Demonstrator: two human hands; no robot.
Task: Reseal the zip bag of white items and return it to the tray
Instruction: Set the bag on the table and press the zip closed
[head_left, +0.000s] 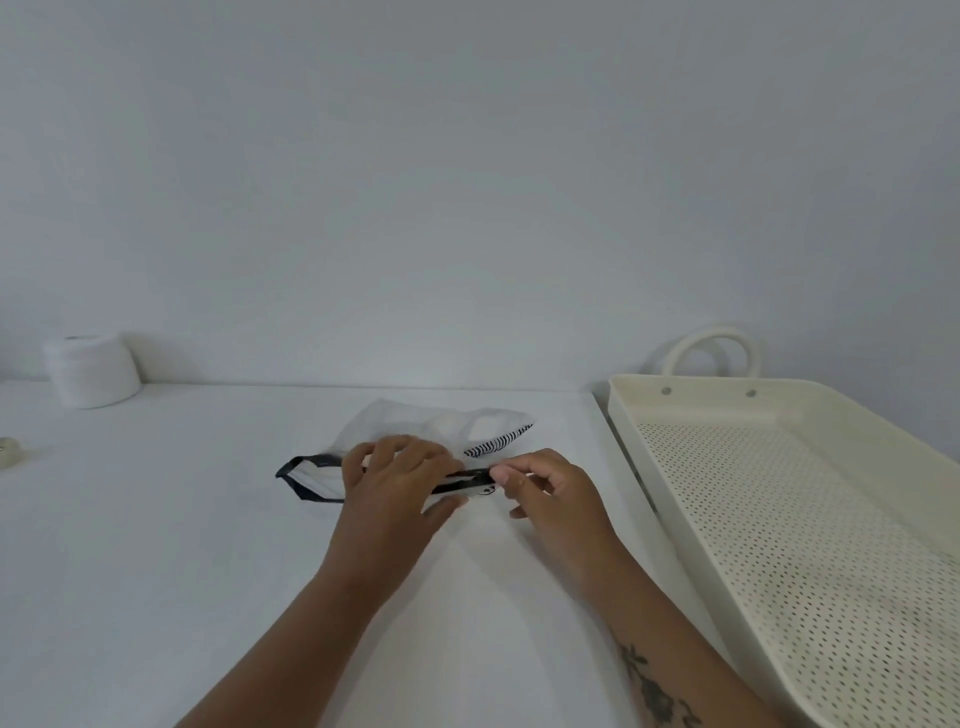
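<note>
Sealing underway: left hand and right hand both pinch zip bag's black closure strip. Perforated tray awaits bag.

Bare white table, plain workroom

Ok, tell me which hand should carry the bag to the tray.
Right, probably. The right hand already pinches the zip bag at its dark strip and is nearer the tray.
</note>
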